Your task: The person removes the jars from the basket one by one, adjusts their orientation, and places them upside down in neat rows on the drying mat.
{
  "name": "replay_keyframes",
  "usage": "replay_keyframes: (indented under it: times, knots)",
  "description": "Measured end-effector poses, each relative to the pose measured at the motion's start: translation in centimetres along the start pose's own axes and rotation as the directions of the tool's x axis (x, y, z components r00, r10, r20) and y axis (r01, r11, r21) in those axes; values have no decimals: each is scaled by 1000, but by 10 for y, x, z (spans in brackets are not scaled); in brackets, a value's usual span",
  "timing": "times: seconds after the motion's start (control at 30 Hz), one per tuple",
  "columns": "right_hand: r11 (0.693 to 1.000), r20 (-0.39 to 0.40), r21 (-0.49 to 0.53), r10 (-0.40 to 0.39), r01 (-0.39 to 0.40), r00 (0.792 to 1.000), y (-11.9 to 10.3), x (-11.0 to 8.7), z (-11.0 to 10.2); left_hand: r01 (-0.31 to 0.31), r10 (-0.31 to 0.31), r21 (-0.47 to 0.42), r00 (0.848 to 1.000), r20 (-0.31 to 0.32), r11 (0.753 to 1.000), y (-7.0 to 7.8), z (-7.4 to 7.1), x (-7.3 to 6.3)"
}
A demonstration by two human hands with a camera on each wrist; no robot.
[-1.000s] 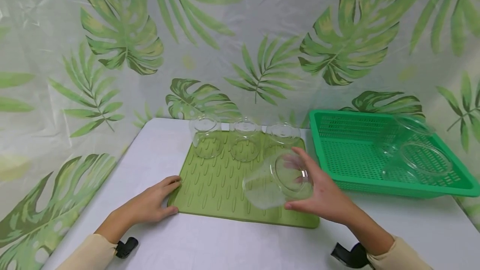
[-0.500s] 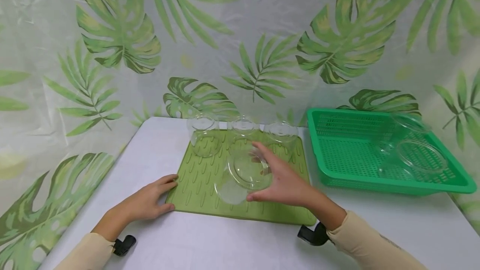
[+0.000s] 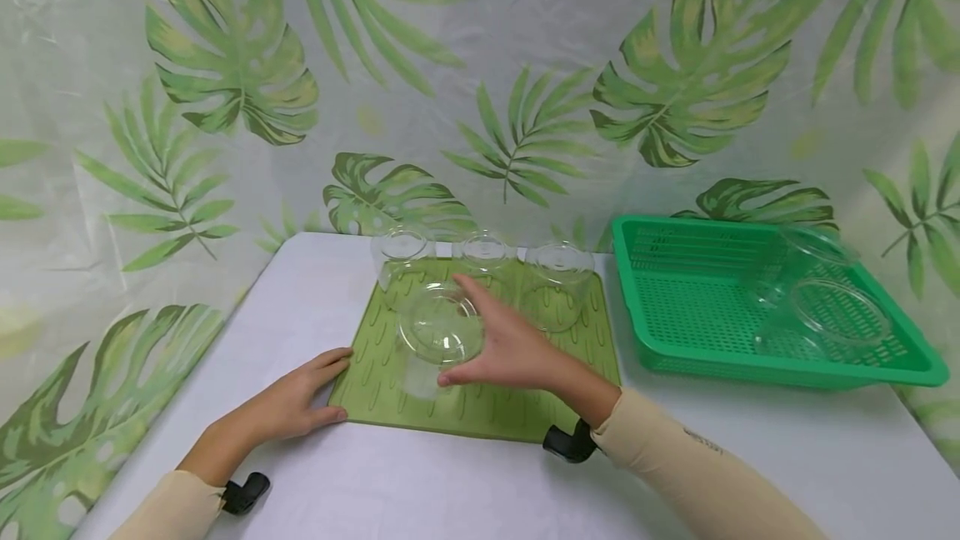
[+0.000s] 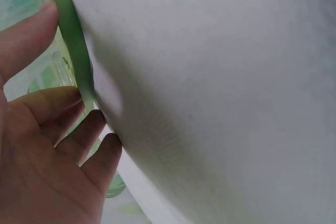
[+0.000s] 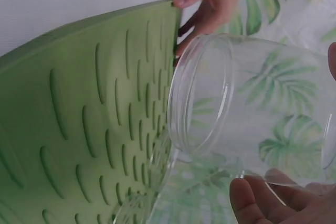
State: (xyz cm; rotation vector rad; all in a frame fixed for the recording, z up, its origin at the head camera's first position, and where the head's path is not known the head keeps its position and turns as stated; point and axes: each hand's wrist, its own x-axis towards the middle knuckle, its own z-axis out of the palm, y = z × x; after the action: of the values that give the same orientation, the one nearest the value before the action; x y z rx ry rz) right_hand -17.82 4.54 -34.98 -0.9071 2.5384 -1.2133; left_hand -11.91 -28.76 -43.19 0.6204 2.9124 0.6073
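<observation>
My right hand (image 3: 517,344) grips a clear jar (image 3: 441,323) over the left part of the green ridged mat (image 3: 480,415). Its base faces up toward the head camera; in the right wrist view its ringed rim (image 5: 184,98) points at the mat, apparently a little above it. Fingers and thumb are spread round the jar's side. My left hand (image 3: 292,402) rests at the mat's near left corner, fingertips touching the edge. Three similar clear jars stand along the mat's back: a left jar (image 3: 403,247), a middle jar (image 3: 485,250) and a right jar (image 3: 558,269).
A green perforated basket (image 3: 750,369) stands at the right on the white tabletop (image 3: 420,490). Inside it, toward the right, are a front clear jar (image 3: 840,319) and a rear clear jar (image 3: 813,248). A leaf-patterned sheet (image 3: 525,65) hangs behind the table.
My right hand has carried the jar leftward across the mat, from its right part to its left part, and the jar has tipped more base-up. The left hand stays at the mat's corner.
</observation>
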Motion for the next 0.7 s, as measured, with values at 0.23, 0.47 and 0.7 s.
replay_keyframes:
  times: [0.23,0.47,0.7]
  knots:
    - [999,23,8,39,-39,999,2,19,17,-11,11,-8,1000,-14,1000,1,0,0]
    - [996,39,22,86,-87,996,6,32,31,-4,4,-31,1000,1,1000,3,0,1]
    - [996,29,21,90,-90,996,7,44,43,-29,28,-19,999,-42,999,4,0,0]
